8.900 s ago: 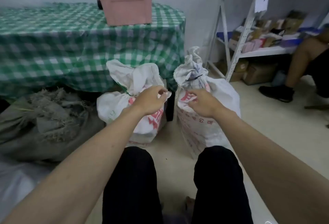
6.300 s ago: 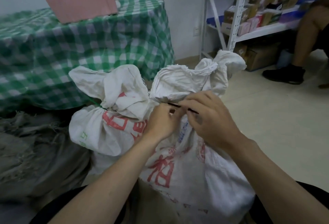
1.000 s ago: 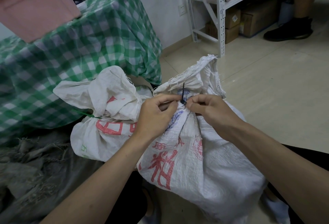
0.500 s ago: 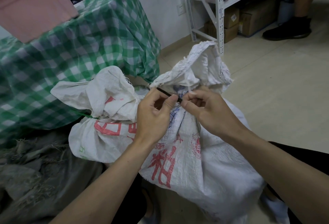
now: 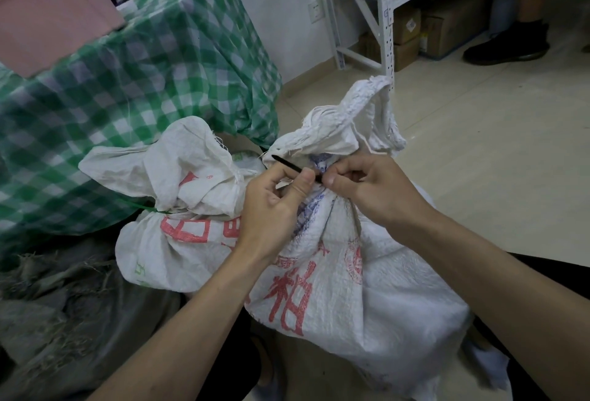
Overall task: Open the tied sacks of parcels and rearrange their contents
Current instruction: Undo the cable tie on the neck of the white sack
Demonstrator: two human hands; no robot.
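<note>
While both sacks stand closed, the job looks to be at its first step: undoing the black tie (image 5: 295, 168) at the near sack's (image 5: 367, 289) neck, centre frame. The second sack (image 5: 178, 209), at nine o'clock, is green-tied. Left hand (image 5: 271, 206) pinches the tie's tail, right hand (image 5: 367, 190) pinches at its lock; next, release it.

You had coarse woven plastic sacking (image 5: 367, 289), matt and crinkled, tied with a thin black plastic strip (image 5: 295, 168); beside it, soft checked cloth (image 5: 153, 65) and a smooth pink plastic box (image 5: 48, 11).
</note>
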